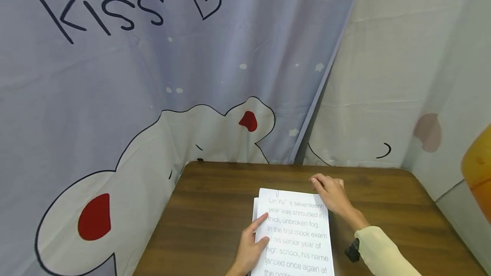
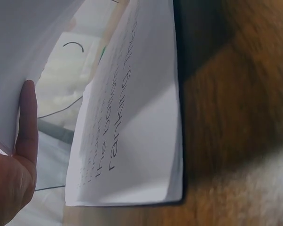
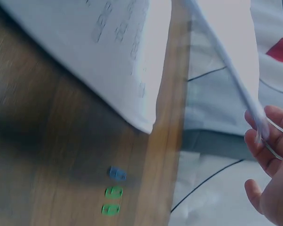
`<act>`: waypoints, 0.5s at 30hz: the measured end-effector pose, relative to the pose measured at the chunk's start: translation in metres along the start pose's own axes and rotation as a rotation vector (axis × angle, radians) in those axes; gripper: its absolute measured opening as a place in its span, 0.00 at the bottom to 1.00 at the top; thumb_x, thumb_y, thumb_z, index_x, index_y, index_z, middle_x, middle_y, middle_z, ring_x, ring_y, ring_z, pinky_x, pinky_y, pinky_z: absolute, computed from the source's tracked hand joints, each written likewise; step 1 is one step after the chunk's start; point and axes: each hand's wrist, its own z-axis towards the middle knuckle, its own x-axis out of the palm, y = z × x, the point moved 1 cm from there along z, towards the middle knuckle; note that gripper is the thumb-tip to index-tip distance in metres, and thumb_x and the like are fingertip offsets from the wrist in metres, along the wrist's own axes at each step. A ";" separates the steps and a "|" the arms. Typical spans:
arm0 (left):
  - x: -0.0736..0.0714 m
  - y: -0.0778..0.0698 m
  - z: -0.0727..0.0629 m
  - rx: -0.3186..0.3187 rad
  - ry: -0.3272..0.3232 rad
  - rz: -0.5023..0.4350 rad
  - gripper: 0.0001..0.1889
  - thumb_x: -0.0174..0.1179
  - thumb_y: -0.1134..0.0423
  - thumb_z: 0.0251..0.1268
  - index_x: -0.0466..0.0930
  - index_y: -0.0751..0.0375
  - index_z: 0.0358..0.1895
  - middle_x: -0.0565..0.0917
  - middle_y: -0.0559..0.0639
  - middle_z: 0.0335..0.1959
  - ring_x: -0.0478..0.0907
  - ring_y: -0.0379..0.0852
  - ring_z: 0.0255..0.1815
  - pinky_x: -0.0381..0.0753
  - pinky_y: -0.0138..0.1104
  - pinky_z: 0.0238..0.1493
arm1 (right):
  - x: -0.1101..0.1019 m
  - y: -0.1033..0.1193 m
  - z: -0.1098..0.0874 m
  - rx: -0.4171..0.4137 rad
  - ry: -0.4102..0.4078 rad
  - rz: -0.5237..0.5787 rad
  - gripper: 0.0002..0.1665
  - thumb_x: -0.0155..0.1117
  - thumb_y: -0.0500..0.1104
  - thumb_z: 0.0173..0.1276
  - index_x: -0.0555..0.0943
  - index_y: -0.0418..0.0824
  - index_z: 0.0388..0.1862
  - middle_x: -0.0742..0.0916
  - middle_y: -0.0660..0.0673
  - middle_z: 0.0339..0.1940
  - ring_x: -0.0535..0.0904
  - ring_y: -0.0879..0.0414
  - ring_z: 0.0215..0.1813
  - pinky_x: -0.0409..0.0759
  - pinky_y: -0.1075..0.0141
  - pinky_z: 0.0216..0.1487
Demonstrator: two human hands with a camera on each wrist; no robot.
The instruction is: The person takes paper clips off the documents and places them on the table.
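A bundle of printed sheets (image 1: 297, 233) is tilted up toward me, with a small clip (image 1: 277, 193) on its top edge. At its left edge my left hand (image 1: 249, 248) grips it, thumb and fingers spread on the front; the left wrist view shows a finger (image 2: 27, 117) along the raised paper. My right hand (image 1: 331, 193) is at the top right corner. In the right wrist view its bent fingers (image 3: 261, 150) lie about that corner, thumb apart. Below the raised bundle, another stack of printed paper (image 2: 146, 141) lies on the table.
On the brown wooden table (image 1: 215, 199), one blue clip (image 3: 117, 173) and two green clips (image 3: 113, 192) lie beside the lower stack. Printed curtains (image 1: 192, 67) hang behind the table and on both sides. A dark device (image 1: 353, 250) is strapped at my right wrist.
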 end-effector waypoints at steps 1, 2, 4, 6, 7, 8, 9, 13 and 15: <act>0.000 0.001 0.000 0.004 0.005 -0.007 0.39 0.53 0.85 0.54 0.69 0.56 0.71 0.67 0.62 0.72 0.81 0.54 0.55 0.86 0.37 0.49 | 0.002 0.003 0.001 -0.001 0.003 0.006 0.16 0.52 0.51 0.78 0.84 0.44 0.47 0.87 0.51 0.32 0.80 0.54 0.38 0.60 0.48 0.55; 0.001 0.001 0.000 0.008 0.009 -0.012 0.39 0.53 0.86 0.54 0.69 0.57 0.72 0.67 0.62 0.72 0.81 0.54 0.55 0.86 0.37 0.50 | 0.004 0.007 0.002 -0.006 0.003 0.006 0.17 0.53 0.52 0.78 0.84 0.44 0.48 0.87 0.53 0.32 0.80 0.54 0.38 0.60 0.49 0.55; 0.002 0.002 0.000 0.018 0.017 -0.017 0.39 0.53 0.86 0.54 0.69 0.58 0.72 0.67 0.62 0.73 0.80 0.55 0.56 0.86 0.38 0.51 | 0.008 0.012 0.003 -0.009 0.008 0.008 0.17 0.55 0.53 0.77 0.85 0.45 0.48 0.87 0.55 0.34 0.80 0.55 0.39 0.59 0.49 0.56; 0.003 0.003 0.001 0.027 0.022 -0.014 0.38 0.53 0.86 0.54 0.69 0.58 0.72 0.67 0.62 0.73 0.80 0.56 0.57 0.85 0.38 0.52 | 0.011 0.017 0.004 -0.013 0.010 0.005 0.16 0.57 0.54 0.75 0.85 0.47 0.46 0.87 0.57 0.35 0.80 0.56 0.41 0.59 0.50 0.57; 0.004 0.003 0.001 0.036 0.027 -0.013 0.38 0.53 0.86 0.54 0.68 0.59 0.72 0.66 0.62 0.73 0.79 0.56 0.58 0.85 0.38 0.53 | 0.013 0.019 0.005 -0.020 0.008 0.001 0.15 0.58 0.55 0.75 0.85 0.49 0.45 0.87 0.57 0.36 0.80 0.57 0.42 0.59 0.51 0.56; 0.004 0.003 0.001 0.041 0.031 -0.014 0.38 0.53 0.86 0.54 0.68 0.59 0.72 0.66 0.63 0.73 0.79 0.57 0.58 0.84 0.38 0.54 | 0.015 0.022 0.006 -0.027 0.009 0.000 0.14 0.59 0.55 0.74 0.85 0.49 0.45 0.87 0.58 0.37 0.80 0.58 0.42 0.59 0.51 0.56; 0.004 0.003 0.002 0.044 0.034 -0.014 0.38 0.53 0.86 0.54 0.68 0.60 0.72 0.66 0.63 0.73 0.78 0.57 0.59 0.84 0.38 0.54 | 0.017 0.024 0.006 -0.032 0.014 0.002 0.13 0.60 0.54 0.73 0.85 0.50 0.44 0.87 0.59 0.37 0.80 0.59 0.42 0.59 0.52 0.56; 0.005 0.002 0.001 0.047 0.041 -0.020 0.39 0.52 0.86 0.53 0.67 0.61 0.72 0.64 0.64 0.74 0.78 0.57 0.58 0.84 0.38 0.55 | 0.025 0.031 0.008 -0.063 0.028 0.006 0.09 0.65 0.53 0.70 0.85 0.53 0.42 0.85 0.63 0.35 0.77 0.63 0.39 0.58 0.56 0.52; 0.005 0.003 0.001 0.042 0.037 -0.020 0.39 0.52 0.86 0.53 0.66 0.61 0.73 0.64 0.64 0.73 0.79 0.56 0.58 0.84 0.38 0.54 | 0.028 0.036 0.009 -0.073 0.039 0.016 0.07 0.67 0.53 0.68 0.85 0.54 0.41 0.84 0.65 0.33 0.76 0.64 0.37 0.58 0.58 0.50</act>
